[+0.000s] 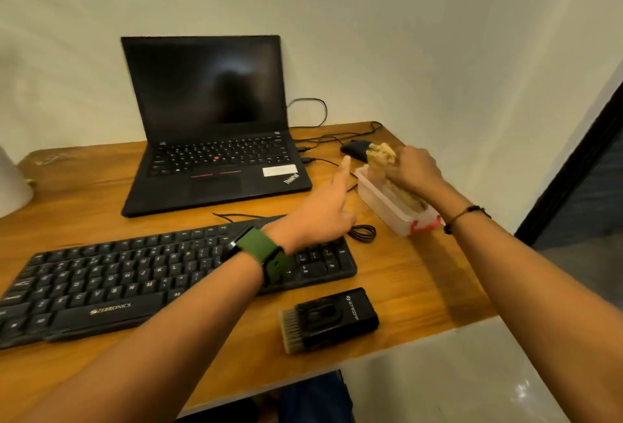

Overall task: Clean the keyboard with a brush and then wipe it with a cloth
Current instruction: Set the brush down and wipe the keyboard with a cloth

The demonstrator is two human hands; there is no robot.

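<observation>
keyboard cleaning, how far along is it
Brushing looks finished: the brush lies on the desk, untouched. In hand: the right hand grips the cloth at the plastic container; the left hand reaches alongside. Left: wiping the keyboard.

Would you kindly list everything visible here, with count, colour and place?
keyboard: one, black, desk front left
brush: one, black, right of keyboard
cloth: one, beige, held over box
box: one, translucent, desk right
laptop: one, black, open, desk back
mouse: one, black, behind box
cables: several, black, beside laptop and keyboard
desk: one, wooden
white object: one, far left
left hand: index finger extended, above keyboard
right hand: grips cloth
</observation>
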